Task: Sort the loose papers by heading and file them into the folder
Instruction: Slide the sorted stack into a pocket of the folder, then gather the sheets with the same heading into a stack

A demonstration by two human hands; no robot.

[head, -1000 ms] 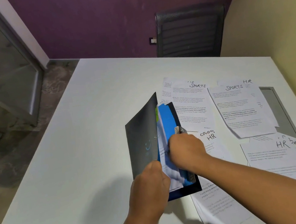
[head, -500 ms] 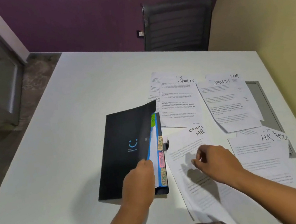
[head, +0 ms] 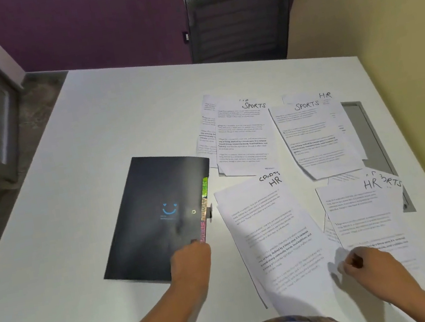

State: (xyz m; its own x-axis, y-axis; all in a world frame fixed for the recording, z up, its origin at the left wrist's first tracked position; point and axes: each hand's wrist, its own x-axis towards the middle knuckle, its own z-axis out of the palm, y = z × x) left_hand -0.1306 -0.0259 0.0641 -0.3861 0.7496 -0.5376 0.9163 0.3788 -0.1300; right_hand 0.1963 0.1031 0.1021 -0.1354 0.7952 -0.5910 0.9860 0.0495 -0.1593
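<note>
Sorting apparently at an early stage: black folder (head: pixel 145 221) lies closed on the white table (head: pixel 116 120), left hand (head: pixel 191 261) resting on its near corner (finger posture indeterminable), mixed SPORTS and HR sheets (head: pixel 241 139) lie loose beside it, right hand (head: pixel 367 267) curled at the nearest HR sheet (head: pixel 270 235), pinch unconfirmed.

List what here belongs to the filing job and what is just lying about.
Job: black folder, its coloured tabs, SPORTS sheets, HR sheets.
Lying about: chair, grey desk hatch, wall socket.
</note>
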